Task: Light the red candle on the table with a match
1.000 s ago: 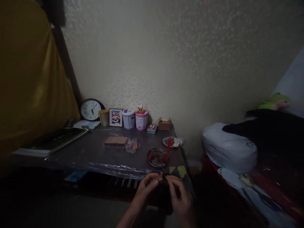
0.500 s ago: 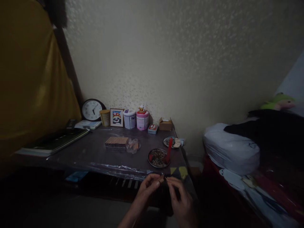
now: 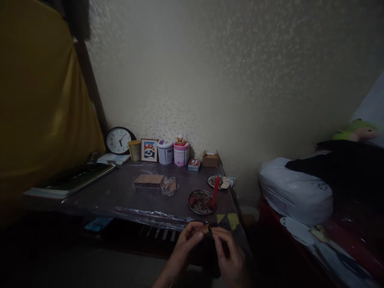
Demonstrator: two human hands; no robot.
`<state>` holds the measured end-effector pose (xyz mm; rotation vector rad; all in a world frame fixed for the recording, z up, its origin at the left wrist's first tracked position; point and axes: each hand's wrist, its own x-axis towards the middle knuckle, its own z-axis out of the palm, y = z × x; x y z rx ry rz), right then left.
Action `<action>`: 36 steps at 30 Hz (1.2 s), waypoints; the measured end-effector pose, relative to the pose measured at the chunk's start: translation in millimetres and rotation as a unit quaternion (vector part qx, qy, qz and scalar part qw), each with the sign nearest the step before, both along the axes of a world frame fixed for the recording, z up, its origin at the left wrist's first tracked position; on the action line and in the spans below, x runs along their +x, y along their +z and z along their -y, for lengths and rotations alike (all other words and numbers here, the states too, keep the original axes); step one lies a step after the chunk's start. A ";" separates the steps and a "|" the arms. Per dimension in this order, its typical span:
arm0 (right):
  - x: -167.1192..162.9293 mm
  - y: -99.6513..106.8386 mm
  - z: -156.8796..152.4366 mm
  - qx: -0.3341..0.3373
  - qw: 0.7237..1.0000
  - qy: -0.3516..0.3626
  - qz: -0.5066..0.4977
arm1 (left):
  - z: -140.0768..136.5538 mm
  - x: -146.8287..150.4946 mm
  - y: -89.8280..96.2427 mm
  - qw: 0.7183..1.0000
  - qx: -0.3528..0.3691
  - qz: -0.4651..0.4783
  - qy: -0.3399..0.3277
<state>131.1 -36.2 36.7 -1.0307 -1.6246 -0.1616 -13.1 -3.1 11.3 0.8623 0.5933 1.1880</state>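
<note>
Low in front of the table edge, my left hand [image 3: 189, 237] pinches a small brown matchbox [image 3: 205, 229] between thumb and fingers. Close on its right, my right hand [image 3: 227, 249] grips a thin pale matchstick [image 3: 212, 229], its tip near the box; I cannot tell whether they touch. Just beyond the hands stands a round metal dish [image 3: 189, 205] of small dark bits, with an upright red stick [image 3: 215, 192] at its right side. Behind it, a second dish [image 3: 209, 182] carries several pale sticks [image 3: 224, 183] along its right edge.
On the plastic-covered table [image 3: 120, 194] lie a row of brown boxes [image 3: 149, 181] and a crumpled clear wrapper [image 3: 169, 186]. A clock [image 3: 119, 140], picture frame [image 3: 149, 150], tins [image 3: 181, 154] and small carton [image 3: 210, 159] line the wall. A white bag [image 3: 295, 190] sits right.
The view has shifted slightly, so everything sits a little lower and further right. Both hands keep their pinch, with the matchbox and matchstick still close together.
</note>
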 end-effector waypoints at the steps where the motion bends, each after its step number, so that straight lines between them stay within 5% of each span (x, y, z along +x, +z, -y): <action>1: 0.1 -0.7 0.0 -0.002 1.000 -0.001 0.001 | -0.3 0.0 -0.7 1.000 -0.002 0.000 0.000; 19: -1.2 4.5 -0.1 0.029 1.000 -0.002 -0.002 | -3.5 2.7 -5.4 0.999 0.003 0.035 -0.006; 36: 8.1 -14.3 -7.7 0.027 0.999 0.008 0.036 | -1.6 1.8 -2.5 0.999 0.011 0.049 -0.017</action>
